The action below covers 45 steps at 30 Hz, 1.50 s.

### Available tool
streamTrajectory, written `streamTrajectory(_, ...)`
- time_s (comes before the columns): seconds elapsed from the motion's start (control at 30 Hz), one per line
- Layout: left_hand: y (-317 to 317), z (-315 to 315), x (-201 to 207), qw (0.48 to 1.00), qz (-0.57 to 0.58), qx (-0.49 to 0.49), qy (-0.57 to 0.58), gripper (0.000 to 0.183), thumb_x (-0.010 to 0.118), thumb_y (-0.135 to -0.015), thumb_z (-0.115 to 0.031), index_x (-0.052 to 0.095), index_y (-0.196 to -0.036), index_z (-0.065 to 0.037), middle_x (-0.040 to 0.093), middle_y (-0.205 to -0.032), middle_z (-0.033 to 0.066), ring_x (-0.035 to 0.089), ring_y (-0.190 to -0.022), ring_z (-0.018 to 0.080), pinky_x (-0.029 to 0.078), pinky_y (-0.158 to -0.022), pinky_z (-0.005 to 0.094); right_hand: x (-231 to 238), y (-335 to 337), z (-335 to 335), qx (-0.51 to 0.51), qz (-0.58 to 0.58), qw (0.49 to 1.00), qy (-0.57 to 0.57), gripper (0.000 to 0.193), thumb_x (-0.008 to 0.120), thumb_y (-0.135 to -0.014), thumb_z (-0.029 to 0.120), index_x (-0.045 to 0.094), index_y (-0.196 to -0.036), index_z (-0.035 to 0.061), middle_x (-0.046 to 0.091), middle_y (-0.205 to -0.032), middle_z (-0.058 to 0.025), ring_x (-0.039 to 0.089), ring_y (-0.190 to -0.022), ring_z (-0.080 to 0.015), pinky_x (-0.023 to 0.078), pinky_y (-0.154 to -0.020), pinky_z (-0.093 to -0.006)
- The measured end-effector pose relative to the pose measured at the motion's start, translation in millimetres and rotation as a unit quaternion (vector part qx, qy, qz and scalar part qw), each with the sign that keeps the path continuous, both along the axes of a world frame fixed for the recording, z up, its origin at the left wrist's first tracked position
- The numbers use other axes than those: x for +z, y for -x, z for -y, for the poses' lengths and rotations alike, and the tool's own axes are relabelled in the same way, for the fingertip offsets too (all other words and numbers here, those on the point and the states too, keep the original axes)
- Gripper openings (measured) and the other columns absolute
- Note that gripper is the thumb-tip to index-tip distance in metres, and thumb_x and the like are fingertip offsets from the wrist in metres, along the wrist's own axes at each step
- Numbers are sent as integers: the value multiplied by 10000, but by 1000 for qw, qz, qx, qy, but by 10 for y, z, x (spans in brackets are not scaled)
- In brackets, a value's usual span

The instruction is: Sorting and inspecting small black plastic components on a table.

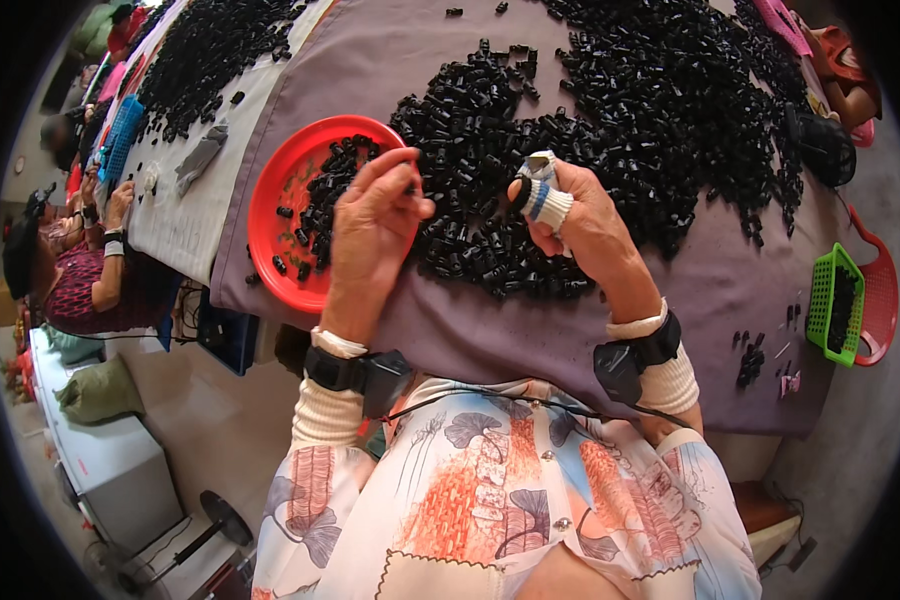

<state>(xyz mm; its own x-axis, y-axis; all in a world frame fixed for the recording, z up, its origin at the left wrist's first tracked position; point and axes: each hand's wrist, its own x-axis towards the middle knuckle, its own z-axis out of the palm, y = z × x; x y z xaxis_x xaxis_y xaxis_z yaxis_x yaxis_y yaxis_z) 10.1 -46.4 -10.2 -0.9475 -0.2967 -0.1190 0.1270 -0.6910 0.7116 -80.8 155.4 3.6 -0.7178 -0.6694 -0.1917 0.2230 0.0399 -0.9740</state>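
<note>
My left hand (370,215) is raised over the right rim of a round red tray (270,270), its fingers curled in a pinch around a small black plastic part (410,188). Black parts lie loose inside the tray, mostly on its right side. To the right, my right hand (585,215) hovers over a big pile of similar black parts (480,235). A white cloth finger cover with blue stripes (550,203) wraps its fingers. Between its thumb and finger shows a dark piece (519,196), partly hidden, apparently another black part.
A mauve cloth (450,320) covers the table. At the right edge sit a green basket (835,305) of black parts, a red basket (878,290) and a black fan (820,145). On the left, another person (90,265) works at a pale table with a further black pile (205,60).
</note>
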Motion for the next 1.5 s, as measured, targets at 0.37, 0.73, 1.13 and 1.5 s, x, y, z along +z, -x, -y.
streamTrajectory(0.37, -26, -211, -64, 822, 99, 25, 560, 190, 674, -773, -114, 656, -936, -19, 622, -863, 78, 608, -755, 148, 489, -663, 265, 34, 99, -175, -28, -32, 999, -23, 197, 603, -829, 259, 618, -852, 64, 452, -496, 25, 399, -388, -45, 291, -364, -208)
streamTrajectory(0.73, 438, -683, -372, 628, 92, -75, 769, 231, 668, -764, -253, 631, -797, -27, 574, -744, 89, 567, -753, 257, 448, -678, 378, -7, 133, -339, -38, -16, 998, -51, 144, 538, -827, 191, 574, -853, 54, 458, -500, 10, 382, -388, -52, 276, -374, -200)
streamTrajectory(1.13, 242, -397, -110, 844, 117, -116, 510, 102, 641, -798, -76, 616, -877, -17, 619, -764, 2, 564, -693, 44, 446, -633, 179, -4, 98, -327, -33, -11, 998, -59, 183, 614, -812, 223, 577, -853, 48, 456, -524, 23, 400, -409, -41, 290, -370, -188)
streamTrajectory(1.5, 179, -436, 226, 973, 2, -78, 219, 207, 636, -831, -74, 608, -1017, 12, 641, -835, 39, 586, -723, 75, 484, -661, 198, 152, 18, -104, 6, -82, 996, -39, 142, 612, -812, 133, 591, -921, 44, 587, -715, 8, 477, -489, -29, 367, -405, -167)
